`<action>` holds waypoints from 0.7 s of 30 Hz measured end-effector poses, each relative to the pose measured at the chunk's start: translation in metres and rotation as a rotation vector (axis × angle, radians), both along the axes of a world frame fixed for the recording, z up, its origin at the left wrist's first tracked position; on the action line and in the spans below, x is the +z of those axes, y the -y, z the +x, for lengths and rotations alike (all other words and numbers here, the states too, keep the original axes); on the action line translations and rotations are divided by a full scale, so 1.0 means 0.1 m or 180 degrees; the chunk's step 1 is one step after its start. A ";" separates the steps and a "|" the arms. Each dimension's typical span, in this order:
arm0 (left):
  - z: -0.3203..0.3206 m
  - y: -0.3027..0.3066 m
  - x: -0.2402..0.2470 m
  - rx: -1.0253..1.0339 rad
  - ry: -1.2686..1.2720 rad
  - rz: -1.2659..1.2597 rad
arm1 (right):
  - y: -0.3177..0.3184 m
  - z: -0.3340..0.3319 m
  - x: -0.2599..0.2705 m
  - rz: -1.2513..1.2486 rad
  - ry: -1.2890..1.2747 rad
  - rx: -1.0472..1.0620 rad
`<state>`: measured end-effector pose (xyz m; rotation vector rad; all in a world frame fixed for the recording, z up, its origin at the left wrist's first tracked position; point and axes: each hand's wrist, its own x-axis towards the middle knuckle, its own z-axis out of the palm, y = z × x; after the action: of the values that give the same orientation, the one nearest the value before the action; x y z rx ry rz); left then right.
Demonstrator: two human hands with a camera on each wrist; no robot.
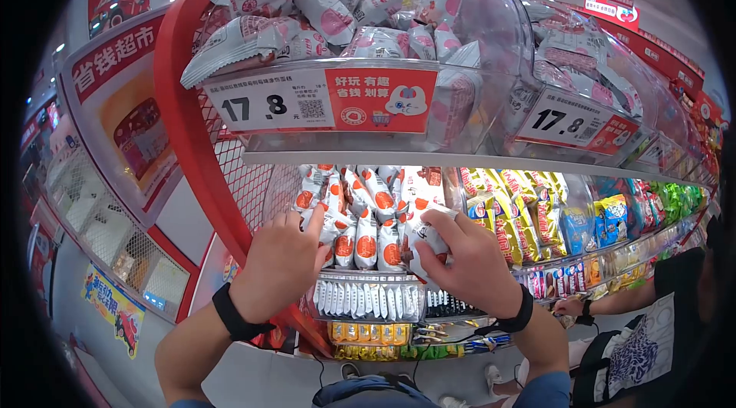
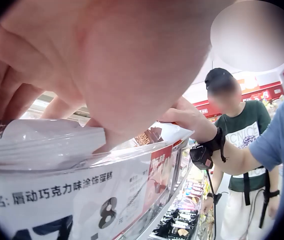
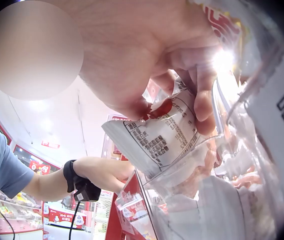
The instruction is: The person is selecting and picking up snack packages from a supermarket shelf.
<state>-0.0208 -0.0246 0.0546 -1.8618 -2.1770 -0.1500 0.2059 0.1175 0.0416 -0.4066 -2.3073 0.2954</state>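
Observation:
In the head view my right hand (image 1: 471,255) pinches a white snack packet (image 1: 425,235) between thumb and fingers at the bin's right side. The right wrist view shows that packet (image 3: 157,132) close up, with dark print, a red mark and a crimped end, above the clear bin rim. My left hand (image 1: 280,262) reaches over the bin's left side, its fingers at the white packets with orange-red dots (image 1: 366,243). Seen from the left wrist, its fingers spread across a pale packet (image 2: 47,140) behind the price label (image 2: 82,200).
Above, a shelf of pink-dotted packets (image 1: 330,13) overhangs the hands, its price card (image 1: 268,105) in front. A red frame post (image 1: 188,109) stands left. Yellow packets (image 1: 510,213) fill the bin to the right. Another person (image 1: 644,339) stands at the right.

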 end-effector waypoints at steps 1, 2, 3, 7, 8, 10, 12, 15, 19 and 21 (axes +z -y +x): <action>0.01 0.03 -0.02 -0.0168 -0.0069 0.0297 | 0.00 0.00 0.01 -0.0022 -0.0035 0.0050; 0.04 0.06 -0.05 -0.0337 -0.0129 0.0590 | -0.02 0.00 0.00 0.0029 -0.0063 0.0109; 0.07 0.11 -0.07 -0.0332 -0.0015 0.0657 | -0.04 0.01 -0.01 0.0072 -0.0106 0.0155; 0.03 0.22 -0.24 -0.0481 0.0132 0.0856 | -0.03 0.05 -0.01 0.0104 -0.0205 0.0213; 0.01 0.21 -0.35 -0.0495 0.0163 0.0931 | -0.04 0.05 -0.02 0.0070 -0.0222 0.0233; 0.02 0.18 -0.44 -0.0460 0.0117 0.1070 | -0.05 0.05 -0.03 0.0025 -0.0198 0.0304; -0.02 0.16 -0.52 -0.0462 0.0128 0.1210 | -0.06 0.06 -0.04 0.0006 -0.0154 0.0371; -0.07 0.12 -0.60 -0.0529 0.0081 0.1327 | -0.06 0.07 0.00 0.0042 -0.0062 0.0392; -0.11 0.14 -0.60 -0.0582 0.0127 0.1366 | -0.06 0.02 -0.06 0.0015 -0.0293 0.0250; -0.13 0.14 -0.61 -0.0654 0.0130 0.1388 | -0.08 0.06 -0.06 0.0179 -0.0223 0.0280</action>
<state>-0.0341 -0.0384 -0.0064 -1.8247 -1.7860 -0.6520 0.2116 0.1256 0.0360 -0.2630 -2.2627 0.2830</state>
